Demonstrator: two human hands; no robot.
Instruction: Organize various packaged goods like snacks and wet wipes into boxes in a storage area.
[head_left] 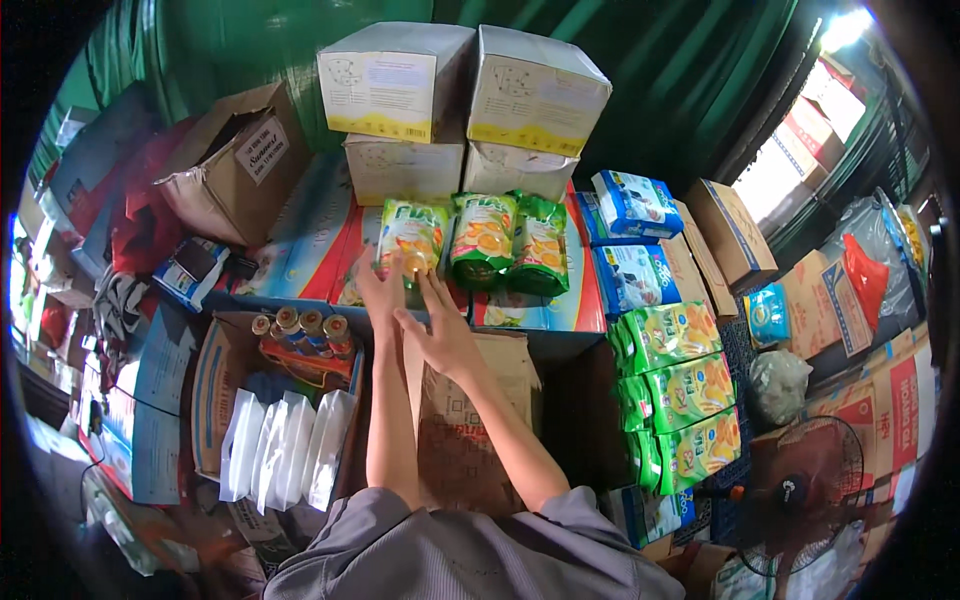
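A green and white packet (412, 232) with an orange food picture lies at the left end of a row of three on a colourful carton (590, 315). My left hand (382, 292) touches its lower left part, fingers stretched upward. At its lower edge are the extended fingers of my right hand (443, 338), with the thumb apart. Neither hand is wrapped round anything. A second green packet (484, 238) and a third green packet (541, 246) lie to the right, apart from my hands. Beneath my forearms is a worn brown cardboard box (470, 400).
White boxes (385, 85) are stacked behind the packets. To the left, an open carton (208, 420) holds capped jars (310, 333) and white pouches (285, 450). On the right are stacked green packets (690, 390), blue packs (640, 275) and a fan (795, 490).
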